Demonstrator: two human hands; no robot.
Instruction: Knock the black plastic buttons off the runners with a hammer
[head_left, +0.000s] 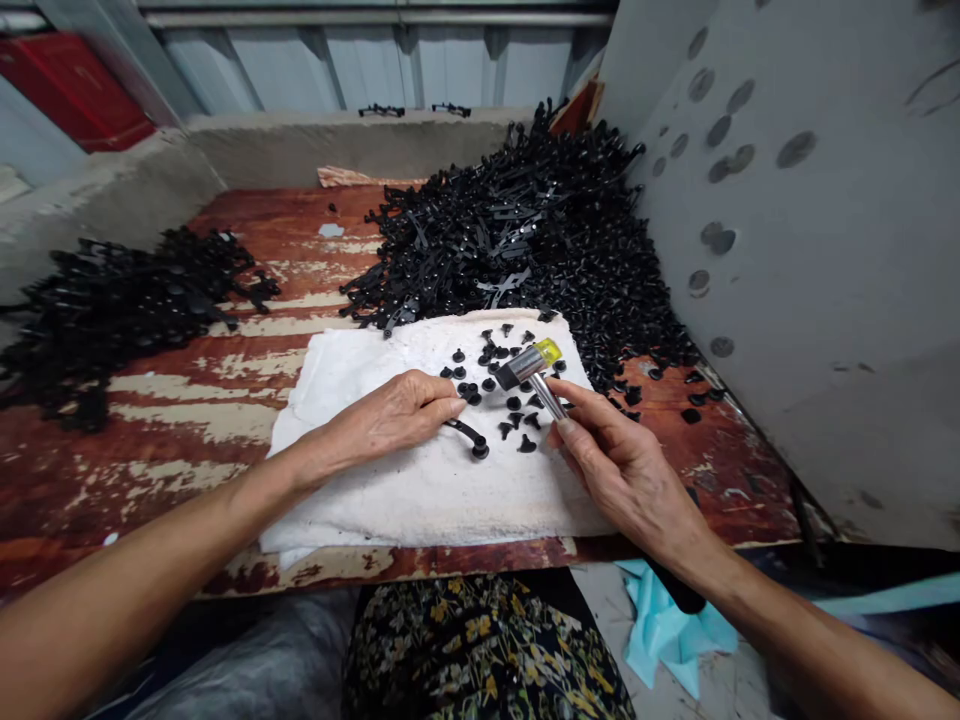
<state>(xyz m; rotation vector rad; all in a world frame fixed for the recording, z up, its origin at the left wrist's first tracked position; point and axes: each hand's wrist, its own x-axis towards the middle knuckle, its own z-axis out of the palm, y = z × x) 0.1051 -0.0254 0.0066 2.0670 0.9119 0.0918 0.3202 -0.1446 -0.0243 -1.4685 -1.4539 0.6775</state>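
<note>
My left hand point(405, 412) is closed on a slim black handle-shaped part point(469, 432), whose round knob end rests just above the white cloth point(420, 500). In my right hand point(619, 450) is a small mallet point(531, 365) with a metal head, one yellow face and one dark face. Its fingers wrap round the shaft, and the head hangs over the cloth, up and to the right of the black part. Several small black knobs point(514, 403) with short stems lie scattered on the cloth beneath and around the mallet head.
A large heap of black parts point(517, 220) rises behind the cloth, and a smaller heap point(135, 300) lies at the left. A grey spotted panel point(787, 250) stands along the right side. A low concrete ledge point(300, 150) runs behind the worn red tabletop point(172, 420).
</note>
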